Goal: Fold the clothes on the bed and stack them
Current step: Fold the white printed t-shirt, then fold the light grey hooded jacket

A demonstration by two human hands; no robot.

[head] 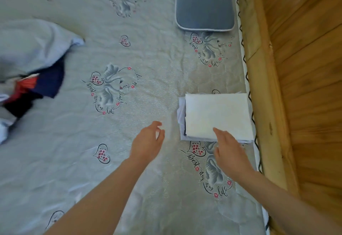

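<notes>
A stack of folded clothes (215, 117) is lying on the bed (140, 53) at about three o'clock, close to the wooden bed frame (259, 79), with a white folded piece on top and pale blue and dark layers showing along its left side. The right hand (229, 149) is reaching in from five o'clock, its fingers straight and relaxed, the fingertips resting at the near edge of the white top piece and gripping nothing. The left hand (148, 142) is hovering over the bedspread just left of the stack, fingers loosely curled and holding nothing. At nine o'clock an unfolded heap of clothes (27, 72) is lying, pale blue over navy and red. A grey-blue cushion (204, 1) is sitting at one o'clock.
</notes>
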